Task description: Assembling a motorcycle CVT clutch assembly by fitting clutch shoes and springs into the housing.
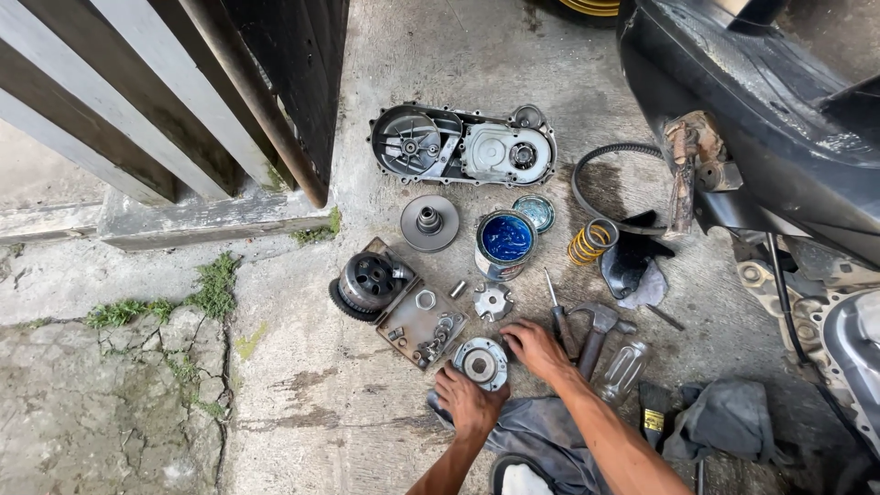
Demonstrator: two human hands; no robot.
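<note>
Head view: round metal disc [481, 363] lies between both hands [469, 401].

left grip [469, 401]: bare, no glove | right grip [536, 349]: bare | forearms: unsleeved

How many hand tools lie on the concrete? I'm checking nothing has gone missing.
2 for certain: a screwdriver with a dark handle just beside the right hand, and a metal hammer right of it. Others may be hidden under the grey cloths.
</note>
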